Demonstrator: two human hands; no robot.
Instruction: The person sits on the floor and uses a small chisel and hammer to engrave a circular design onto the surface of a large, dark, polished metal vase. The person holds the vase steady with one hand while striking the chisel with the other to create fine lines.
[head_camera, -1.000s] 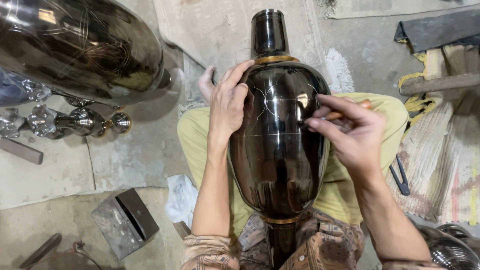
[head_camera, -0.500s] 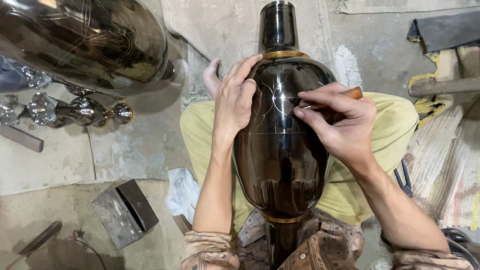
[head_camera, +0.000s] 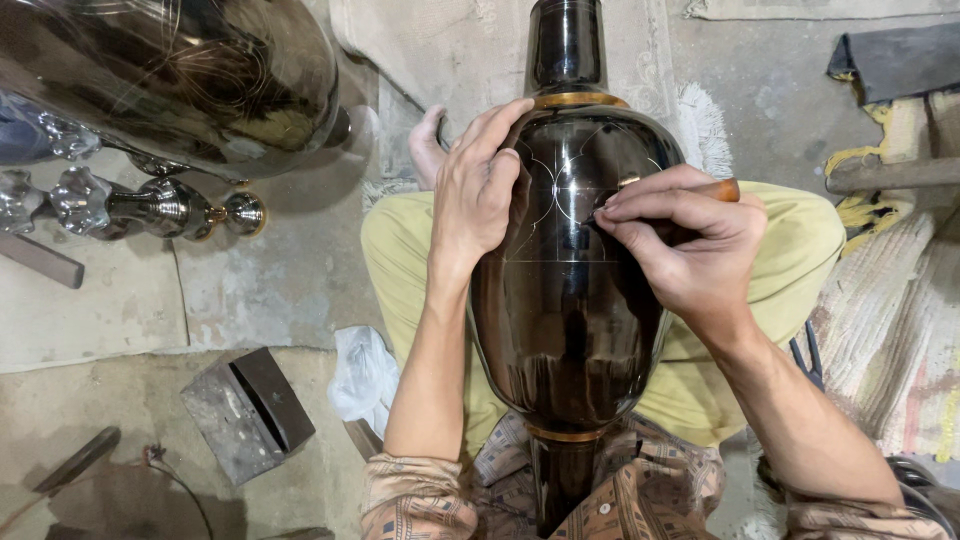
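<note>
A large glossy black vase (head_camera: 570, 330) with gold bands lies across my lap, its neck pointing away from me. Thin scratched arcs and lines show on its shoulder. My left hand (head_camera: 480, 190) rests flat on the vase's left shoulder with fingers spread. My right hand (head_camera: 690, 250) pinches a wooden-handled engraving tool (head_camera: 722, 190), and the tip touches the vase by the arcs. My legs in yellow-green trousers (head_camera: 800, 260) lie under the vase.
A second big black engraved vase (head_camera: 180, 80) lies at the upper left, with a shiny metal stand piece (head_camera: 150, 205) below it. A grey metal block (head_camera: 245, 410) and a white plastic bag (head_camera: 365, 375) sit on the concrete floor. Woven mats (head_camera: 900, 330) lie at the right.
The view has closed in on the vase. My right hand has shifted left along the shoulder with the tool. My left hand stays on the vase.
</note>
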